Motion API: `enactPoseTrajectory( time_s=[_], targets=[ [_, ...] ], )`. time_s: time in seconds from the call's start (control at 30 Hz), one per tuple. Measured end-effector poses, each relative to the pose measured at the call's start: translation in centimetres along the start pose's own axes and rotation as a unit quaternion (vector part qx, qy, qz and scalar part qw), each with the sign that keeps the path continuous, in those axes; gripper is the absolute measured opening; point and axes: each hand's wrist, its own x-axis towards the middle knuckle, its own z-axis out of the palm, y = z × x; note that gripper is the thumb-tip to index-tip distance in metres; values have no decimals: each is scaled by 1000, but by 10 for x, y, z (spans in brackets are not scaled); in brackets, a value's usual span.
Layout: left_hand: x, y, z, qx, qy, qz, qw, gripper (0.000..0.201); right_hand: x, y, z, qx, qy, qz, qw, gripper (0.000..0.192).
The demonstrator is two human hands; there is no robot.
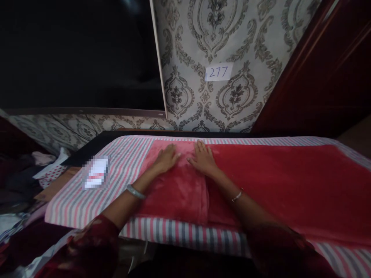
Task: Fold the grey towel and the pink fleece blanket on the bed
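Observation:
A long piece of plush red fabric (278, 185) lies spread over the board, its left end folded over into a lighter, thicker panel (176, 197). My left hand (167, 158) rests flat on that panel near its far left part, fingers stretched. Close to the panel's right folded edge, my right hand (203, 159) also lies flat, its fingers spread and pointing toward the wall. Neither hand grips anything. Beneath the fabric is a striped pink, grey and white cover (116, 170).
A blurred white item with a red mark (97, 173) lies on the cover's left part. Behind stand a large dark screen (81, 54) and a patterned wall with a paper label "277" (218, 72). Piled clothes (17, 193) fill the left side. Dark red wood (324, 65) rises at right.

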Motion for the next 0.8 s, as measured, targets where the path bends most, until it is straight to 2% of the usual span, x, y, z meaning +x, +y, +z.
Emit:
enactPoseTrajectory(
  time_s=[0.07,0.13,0.23,0.33,0.5,0.57,0.63,0.7,0.8],
  targets=[
    [-26,27,18,-22,-8,77,997,68,-24,-8,3,-12,-9,-34,999,75],
    [-47,45,34,-16,-16,118,993,69,-45,-12,10,-20,-38,-41,998,72],
    [-61,50,48,34,-3,132,991,68,-63,-12,21,-31,-59,-32,997,73],
    [-63,29,44,82,6,105,991,67,-67,-11,25,-37,-46,-28,998,75],
    [-79,-41,20,85,-1,-51,995,67,-66,-14,22,-31,-45,-25,998,75],
    [-91,-69,12,71,-9,-90,993,66,-66,-14,22,-27,-47,-28,998,75],
    [-103,-86,4,68,-16,-110,992,64,-64,-14,21,-25,-47,-28,998,75],
    [-111,-91,-5,67,-15,-128,989,61,-63,-14,18,-22,-50,-24,998,75],
    [-118,-71,-19,74,20,-131,988,56,-68,-16,8,-2,-62,-17,998,77]
  ],
)
